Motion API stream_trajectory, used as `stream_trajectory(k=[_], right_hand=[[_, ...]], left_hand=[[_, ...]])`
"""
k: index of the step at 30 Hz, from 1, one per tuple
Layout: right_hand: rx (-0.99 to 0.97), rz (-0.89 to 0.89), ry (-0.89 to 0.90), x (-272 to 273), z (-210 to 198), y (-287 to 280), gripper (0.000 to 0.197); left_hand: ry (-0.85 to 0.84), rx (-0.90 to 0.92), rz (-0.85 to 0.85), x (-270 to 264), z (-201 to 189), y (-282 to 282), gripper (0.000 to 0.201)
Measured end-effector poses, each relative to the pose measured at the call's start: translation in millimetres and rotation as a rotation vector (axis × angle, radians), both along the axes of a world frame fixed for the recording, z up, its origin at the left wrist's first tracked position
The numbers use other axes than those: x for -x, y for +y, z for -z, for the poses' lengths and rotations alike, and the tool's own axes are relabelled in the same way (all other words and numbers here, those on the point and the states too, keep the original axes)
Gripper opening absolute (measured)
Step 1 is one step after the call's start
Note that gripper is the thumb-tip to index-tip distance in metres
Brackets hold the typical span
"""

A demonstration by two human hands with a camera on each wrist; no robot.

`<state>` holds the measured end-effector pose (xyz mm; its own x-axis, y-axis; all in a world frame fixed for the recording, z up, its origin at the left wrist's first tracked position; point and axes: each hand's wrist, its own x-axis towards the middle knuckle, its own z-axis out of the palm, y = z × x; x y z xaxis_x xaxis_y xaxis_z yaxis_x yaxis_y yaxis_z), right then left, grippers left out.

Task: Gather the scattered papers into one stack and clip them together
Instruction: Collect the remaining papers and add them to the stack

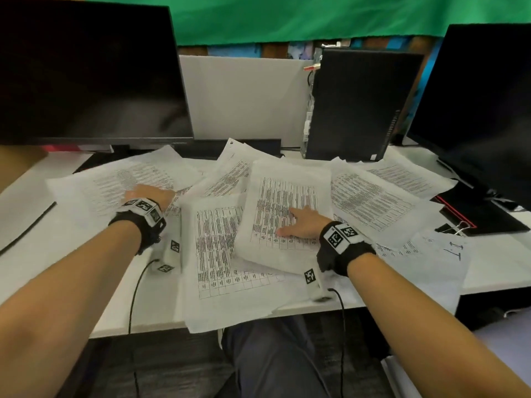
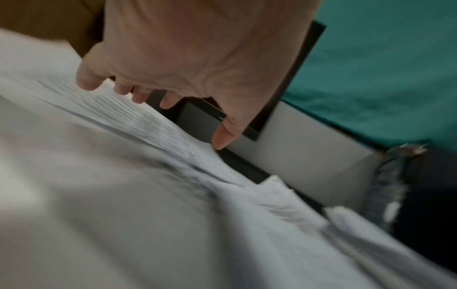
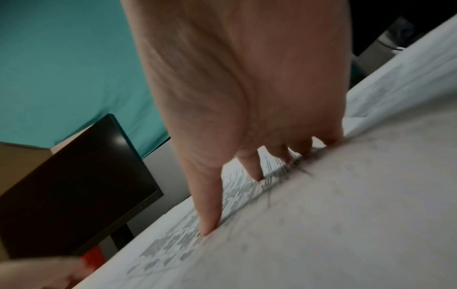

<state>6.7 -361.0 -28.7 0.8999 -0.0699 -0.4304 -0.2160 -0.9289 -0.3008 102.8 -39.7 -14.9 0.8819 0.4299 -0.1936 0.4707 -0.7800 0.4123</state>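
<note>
Both forearms bare, reaching forward from the near edge, roughly parallel, each with a black wrist strap carrying white marker tags. Left hand [image 1: 149, 193] palm down, extended further forward and to the left; fingers [image 2: 141, 96] spread and slightly bent, thumb pointing down, tips at or just above the surface, contact unclear from blur. Right hand [image 1: 301, 222] palm down, flat, fingers [image 3: 254, 168] straight and spread, tips pressing down, thumb stretched out toward the left.
</note>
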Motion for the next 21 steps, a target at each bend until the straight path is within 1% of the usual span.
stream_trajectory(k=[2, 3, 5, 6, 8, 9, 11, 13, 14, 15, 17, 18, 19, 21], right_hand=[[-0.016, 0.012, -0.030, -2.4, 11.1, -2.9, 0.100], [-0.022, 0.018, -0.034, -4.8, 16.5, -4.4, 0.101], [-0.022, 0.019, -0.035, -6.1, 21.2, -5.5, 0.104], [-0.024, 0.020, -0.037, -4.9, 21.3, -5.3, 0.103], [-0.033, 0.023, -0.050, -3.4, 23.0, -5.3, 0.101], [-0.031, 0.022, -0.058, -2.4, 23.2, -5.0, 0.101], [-0.024, 0.024, -0.059, -2.0, 24.0, -5.3, 0.101], [-0.021, 0.016, -0.050, -1.6, 23.8, -4.7, 0.101], [-0.020, 0.013, -0.048, -1.8, 22.9, -4.4, 0.101], [-0.014, 0.010, -0.046, -2.1, 22.4, -4.5, 0.100], [-0.006, 0.012, -0.049, -1.6, 22.4, -4.8, 0.100], [-0.001, 0.013, -0.052, -1.2, 22.7, -4.6, 0.100], [0.004, 0.010, -0.053, -1.3, 23.0, -4.7, 0.100], [0.009, 0.005, -0.050, -1.7, 23.1, -4.1, 0.100]], left_hand=[[-0.004, -0.126, -0.013, -2.7, 2.1, 36.3, 0.082], [-0.011, -0.112, -0.014, -7.6, 5.6, 52.1, 0.079], [-0.065, -0.007, -0.023, -13.5, 9.3, 76.1, 0.075], [-0.084, 0.012, -0.031, -15.2, 13.3, 85.9, 0.077], [-0.060, -0.079, -0.048, -12.1, 15.9, 97.8, 0.090], [-0.035, -0.148, -0.032, -8.9, 15.1, 99.1, 0.093], [0.052, -0.196, 0.122, -10.0, 17.5, 94.9, 0.087], [0.151, -0.231, 0.268, -18.5, 25.2, 90.2, 0.076], [0.153, -0.247, 0.310, -32.7, 36.8, 90.0, 0.073], [0.175, -0.308, 0.377, -50.0, 48.8, 90.0, 0.072], [0.164, -0.383, 0.446, -51.4, 51.2, 69.1, 0.071], [0.126, -0.359, 0.458, -42.6, 43.1, 55.8, 0.065], [0.061, -0.222, 0.407, -28.9, 32.5, 39.1, 0.057], [-0.059, 0.300, 0.249, -29.7, 26.2, 20.0, 0.046]])
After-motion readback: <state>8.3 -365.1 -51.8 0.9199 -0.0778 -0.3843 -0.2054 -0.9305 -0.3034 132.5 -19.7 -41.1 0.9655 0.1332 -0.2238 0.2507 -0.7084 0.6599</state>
